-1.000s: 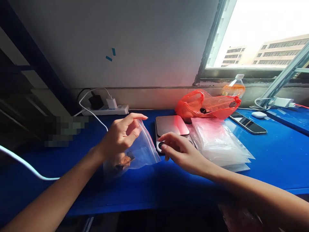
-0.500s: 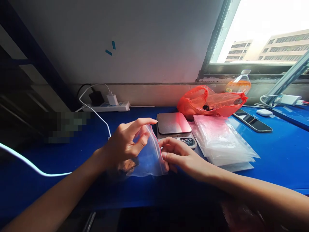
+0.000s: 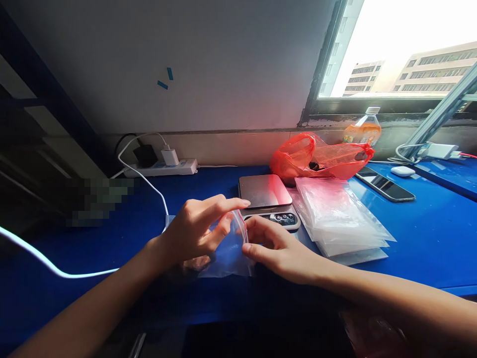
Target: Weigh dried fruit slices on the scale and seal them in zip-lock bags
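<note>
A clear zip-lock bag (image 3: pixel 227 256) with a red line along its seal stands between my hands over the blue table. My right hand (image 3: pixel 270 243) pinches the bag's seal edge between thumb and fingers. My left hand (image 3: pixel 206 228) holds the bag's other side, its index finger stretched out above the top corner and the thumb bent below. Beneath the left hand lies a brownish thing (image 3: pixel 197 262), partly hidden, its kind unclear. Just behind the hands sits a kitchen scale (image 3: pixel 264 191) with a metal plate; nothing rests on the plate.
A stack of clear plastic bags (image 3: pixel 335 219) lies right of the scale. Behind it are a red plastic bag (image 3: pixel 316 159) and a bottle of orange drink (image 3: pixel 363 130). A phone (image 3: pixel 385 184) and white earbud case (image 3: pixel 402 171) lie farther right. A power strip (image 3: pixel 182 167) and white cable (image 3: pixel 55 268) are left.
My right hand has shifted slightly left along the seal edge, its thumb now in front of the bag. The bag's top has sunk and looks narrower. The view has moved slightly.
</note>
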Demonstrator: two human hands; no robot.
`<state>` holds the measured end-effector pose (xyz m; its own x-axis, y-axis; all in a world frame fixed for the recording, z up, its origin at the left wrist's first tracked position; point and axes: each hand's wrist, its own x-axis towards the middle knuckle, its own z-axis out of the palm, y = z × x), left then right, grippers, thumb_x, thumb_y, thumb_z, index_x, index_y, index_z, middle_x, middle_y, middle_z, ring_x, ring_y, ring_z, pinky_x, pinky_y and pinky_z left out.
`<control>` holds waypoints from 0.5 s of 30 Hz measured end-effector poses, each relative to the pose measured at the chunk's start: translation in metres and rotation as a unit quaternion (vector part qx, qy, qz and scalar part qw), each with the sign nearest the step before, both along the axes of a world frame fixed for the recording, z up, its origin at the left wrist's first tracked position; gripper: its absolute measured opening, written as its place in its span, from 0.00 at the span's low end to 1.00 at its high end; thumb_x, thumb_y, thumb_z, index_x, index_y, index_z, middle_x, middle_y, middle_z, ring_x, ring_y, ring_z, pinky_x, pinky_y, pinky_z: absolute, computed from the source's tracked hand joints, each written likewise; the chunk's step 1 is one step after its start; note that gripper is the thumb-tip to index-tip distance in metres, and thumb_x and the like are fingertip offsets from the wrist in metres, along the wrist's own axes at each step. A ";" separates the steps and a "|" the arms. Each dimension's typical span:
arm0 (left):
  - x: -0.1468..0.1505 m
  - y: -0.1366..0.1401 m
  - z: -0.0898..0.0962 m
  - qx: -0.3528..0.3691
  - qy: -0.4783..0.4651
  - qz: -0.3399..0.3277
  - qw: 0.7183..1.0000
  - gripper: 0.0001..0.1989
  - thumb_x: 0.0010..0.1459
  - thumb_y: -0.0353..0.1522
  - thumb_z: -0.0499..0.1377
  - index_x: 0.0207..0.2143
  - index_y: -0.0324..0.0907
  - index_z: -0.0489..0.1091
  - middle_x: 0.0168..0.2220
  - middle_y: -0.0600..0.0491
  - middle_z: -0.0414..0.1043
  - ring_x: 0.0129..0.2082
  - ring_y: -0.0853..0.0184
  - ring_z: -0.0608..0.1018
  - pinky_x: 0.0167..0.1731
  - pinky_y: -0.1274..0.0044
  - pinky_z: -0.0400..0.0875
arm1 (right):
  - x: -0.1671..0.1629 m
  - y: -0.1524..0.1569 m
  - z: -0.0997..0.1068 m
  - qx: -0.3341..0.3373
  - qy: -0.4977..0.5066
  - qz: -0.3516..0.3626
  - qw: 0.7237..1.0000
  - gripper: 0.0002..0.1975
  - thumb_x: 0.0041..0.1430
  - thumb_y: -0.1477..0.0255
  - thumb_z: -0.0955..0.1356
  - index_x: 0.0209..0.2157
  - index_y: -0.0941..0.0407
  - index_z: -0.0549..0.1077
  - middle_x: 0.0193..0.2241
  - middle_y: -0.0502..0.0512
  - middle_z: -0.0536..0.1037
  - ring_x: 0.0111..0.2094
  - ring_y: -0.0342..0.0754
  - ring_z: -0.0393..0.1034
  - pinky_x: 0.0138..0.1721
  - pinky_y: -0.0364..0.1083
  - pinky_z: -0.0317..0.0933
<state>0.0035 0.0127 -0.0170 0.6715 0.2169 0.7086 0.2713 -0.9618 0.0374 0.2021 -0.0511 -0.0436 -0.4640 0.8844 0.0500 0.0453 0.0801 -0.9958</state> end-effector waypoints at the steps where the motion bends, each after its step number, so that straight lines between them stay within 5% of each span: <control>1: 0.001 -0.001 0.000 0.002 0.007 -0.004 1.000 0.20 0.57 0.21 0.52 0.51 0.43 0.64 0.26 0.58 0.70 0.20 0.75 0.67 0.22 0.82 0.63 | 0.000 0.000 0.000 0.011 -0.006 -0.007 1.000 0.09 0.58 0.66 0.68 0.35 0.56 0.65 0.29 0.46 0.67 0.30 0.41 0.60 0.33 0.43 0.55; 5: 0.002 -0.007 0.000 -0.002 0.030 0.021 0.999 0.20 0.58 0.21 0.53 0.51 0.45 0.66 0.38 0.53 0.69 0.24 0.75 0.69 0.24 0.81 0.68 | -0.001 0.002 0.001 0.020 -0.019 -0.026 0.999 0.15 0.57 0.61 0.69 0.28 0.56 0.63 0.24 0.44 0.62 0.26 0.40 0.54 0.28 0.42 0.50; 8: 0.001 -0.011 0.001 0.018 0.032 0.048 0.998 0.16 0.58 0.23 0.57 0.48 0.45 0.70 0.53 0.46 0.58 0.41 0.67 0.73 0.40 0.73 0.76 | -0.001 0.002 0.001 0.008 -0.013 -0.026 1.000 0.20 0.55 0.56 0.70 0.27 0.56 0.63 0.23 0.45 0.61 0.26 0.40 0.54 0.28 0.42 0.49; 11: 0.001 -0.013 0.004 0.046 0.049 0.015 0.998 0.10 0.59 0.24 0.58 0.41 0.44 0.72 0.55 0.45 0.55 0.55 0.57 0.67 0.50 0.65 0.73 | 0.001 0.003 0.000 0.004 -0.005 -0.026 1.000 0.21 0.53 0.53 0.71 0.27 0.57 0.65 0.23 0.45 0.62 0.25 0.40 0.54 0.27 0.42 0.49; 15: 0.000 -0.012 0.007 0.050 0.065 -0.016 0.996 0.07 0.60 0.25 0.58 0.37 0.45 0.73 0.52 0.45 0.61 0.53 0.57 0.69 0.49 0.65 0.74 | 0.003 0.005 -0.001 -0.014 0.008 -0.019 1.000 0.22 0.49 0.53 0.74 0.26 0.57 0.65 0.21 0.45 0.64 0.24 0.39 0.56 0.26 0.41 0.49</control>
